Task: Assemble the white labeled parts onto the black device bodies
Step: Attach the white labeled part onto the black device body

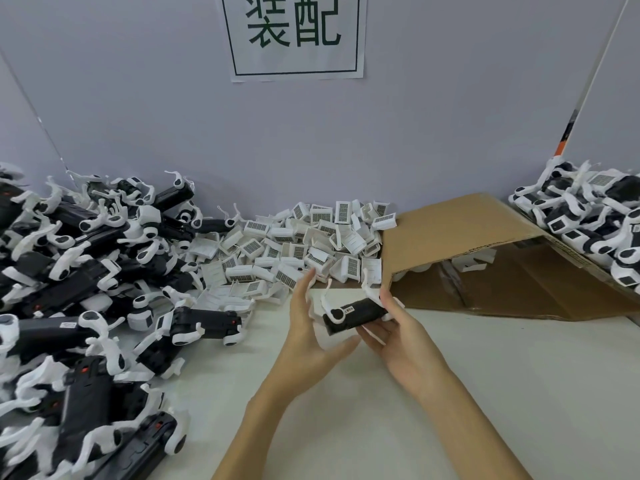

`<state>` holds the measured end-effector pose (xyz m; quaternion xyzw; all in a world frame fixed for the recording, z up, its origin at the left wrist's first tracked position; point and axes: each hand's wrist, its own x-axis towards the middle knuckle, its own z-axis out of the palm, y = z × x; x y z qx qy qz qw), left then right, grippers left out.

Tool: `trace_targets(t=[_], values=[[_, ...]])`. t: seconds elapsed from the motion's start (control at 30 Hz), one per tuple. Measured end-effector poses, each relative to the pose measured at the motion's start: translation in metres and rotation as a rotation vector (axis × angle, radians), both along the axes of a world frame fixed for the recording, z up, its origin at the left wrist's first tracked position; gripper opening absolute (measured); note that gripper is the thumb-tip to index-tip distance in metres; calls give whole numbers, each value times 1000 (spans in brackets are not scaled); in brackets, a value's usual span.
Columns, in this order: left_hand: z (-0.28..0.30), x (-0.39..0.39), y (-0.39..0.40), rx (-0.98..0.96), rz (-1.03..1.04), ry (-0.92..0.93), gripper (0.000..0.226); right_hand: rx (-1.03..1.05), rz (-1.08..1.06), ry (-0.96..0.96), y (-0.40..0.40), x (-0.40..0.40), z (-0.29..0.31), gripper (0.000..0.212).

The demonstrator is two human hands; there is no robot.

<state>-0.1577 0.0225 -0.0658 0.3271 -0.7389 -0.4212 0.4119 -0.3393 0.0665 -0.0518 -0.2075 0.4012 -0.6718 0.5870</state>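
Over the pale tabletop (415,393) the person holds one black oblong device body with white curved arms (356,315) between both hands. The right hand (398,336) cups it from below and from the right end, fingers curled under the body and thumb over its top edge. The left hand (313,327) is at the body's left end, fingers nearly straight and pointing up, palm against a white part there; whether it grips that part I cannot tell. Just behind the hands lies a heap of small white plastic parts with barcode labels (304,244). A big pile of black-and-white device bodies (79,299) fills the left side, an open brown cardboard box (485,244) lies at right, and another pile (595,216) sits beyond it.
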Motion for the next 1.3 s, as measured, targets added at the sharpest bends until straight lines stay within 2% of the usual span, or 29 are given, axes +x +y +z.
trace_targets(t=[0.07, 0.17, 0.33, 0.47, 0.53, 0.6, 0.67, 0.77, 0.87, 0.93, 1.07, 1.13, 1.23, 1.3], values=[[4, -1, 3, 282, -44, 101, 104, -22, -3, 3, -1, 1, 0, 47], [7, -7, 2, 433, 35, 195, 89, -25, -6, 35, -1, 2, 2, 44], [7, -5, -2, 404, 61, 274, 57, -43, -15, 77, -1, 7, 1, 48], [2, -8, 0, 459, 40, 357, 63, -102, 65, 191, 0, 17, -3, 55], [3, -8, 4, 448, 7, 284, 70, -122, 29, 294, 1, 20, -4, 46], [4, -8, 4, 408, -43, 222, 81, -154, -25, 355, 1, 18, -5, 38], [8, -6, 3, 337, -36, 220, 95, -201, -37, 438, 4, 13, -4, 43], [9, 3, 0, -21, 78, 171, 101, -276, -30, 735, 6, 6, -3, 45], [9, 5, 0, -375, 115, 19, 95, -318, 48, 956, 6, 5, -6, 58], [6, 1, 0, -524, 163, -41, 81, -331, 105, 1002, 6, 8, -8, 65], [5, -3, 2, -514, 222, -23, 70, -319, 118, 1047, 7, 9, -10, 65], [5, -4, 1, -569, 227, -10, 69, -314, 116, 1061, 7, 9, -10, 65], [6, -5, 4, -638, 255, 8, 72, -334, 133, 1027, 6, 15, -10, 71], [5, -8, 7, -615, 273, 33, 67, -355, 160, 971, 6, 18, -10, 72]])
